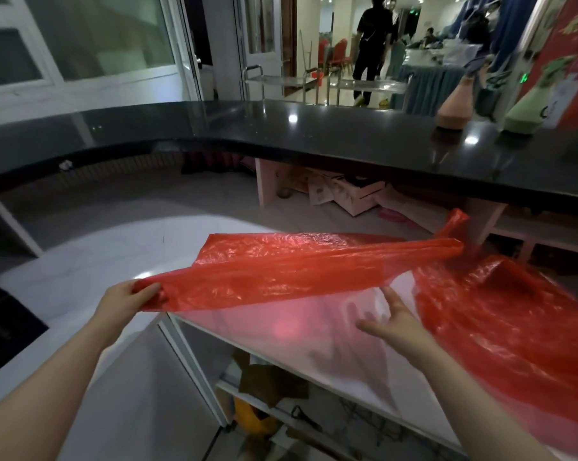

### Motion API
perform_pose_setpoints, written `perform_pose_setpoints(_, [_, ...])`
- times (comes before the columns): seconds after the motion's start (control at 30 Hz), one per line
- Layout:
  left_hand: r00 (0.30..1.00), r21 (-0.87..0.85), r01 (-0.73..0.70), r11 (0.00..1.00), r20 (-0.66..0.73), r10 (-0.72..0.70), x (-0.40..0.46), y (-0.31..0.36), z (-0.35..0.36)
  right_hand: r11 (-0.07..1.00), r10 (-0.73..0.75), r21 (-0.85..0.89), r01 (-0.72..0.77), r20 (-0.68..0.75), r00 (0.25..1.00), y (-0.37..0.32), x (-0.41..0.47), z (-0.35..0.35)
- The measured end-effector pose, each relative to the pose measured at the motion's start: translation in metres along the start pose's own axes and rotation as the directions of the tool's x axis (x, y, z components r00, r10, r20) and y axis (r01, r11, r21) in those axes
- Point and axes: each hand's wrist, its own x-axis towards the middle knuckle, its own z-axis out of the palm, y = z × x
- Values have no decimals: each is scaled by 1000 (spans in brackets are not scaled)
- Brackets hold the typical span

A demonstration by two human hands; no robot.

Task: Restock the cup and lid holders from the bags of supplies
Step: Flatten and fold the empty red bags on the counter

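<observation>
A large red translucent plastic bag [297, 267] stretches flat across the middle of the view, above a white counter [281, 334]. My left hand [128, 301] pinches its near left corner and holds it up. My right hand [394, 321] hovers just under the bag's lower edge, fingers spread and holding nothing. More crumpled red plastic [500, 314] lies on the counter at the right. No cups, lids or holders are visible.
A curved black bar counter [281, 134] runs across the back, with a pink cone-shaped bottle [455, 104] and a green one [527, 114] on it. Cardboard boxes [341, 191] sit beneath it. Open shelves [274, 394] lie below the white counter. A person [372, 44] walks far behind.
</observation>
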Motion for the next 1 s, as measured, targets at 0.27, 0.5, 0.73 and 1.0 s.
perform_pose_setpoints(0.27, [1000, -77, -9, 997, 3, 9, 6, 17, -7, 983, -123, 125, 133, -87, 989, -38, 33, 9])
perform_pose_setpoints(0.5, [977, -555, 159, 817, 205, -51, 14, 23, -17, 966, -137, 211, 149, -71, 988, -38, 50, 8])
perform_pose_setpoints(0.73, [923, 20, 93, 996, 373, -93, 6, -11, -11, 966, -57, 248, 79, -96, 994, -34, 55, 11])
perform_pose_setpoints(1.0, [992, 24, -44, 999, 121, 40, 14, -8, 4, 977, -47, 202, 70, -113, 992, -21, 60, 5])
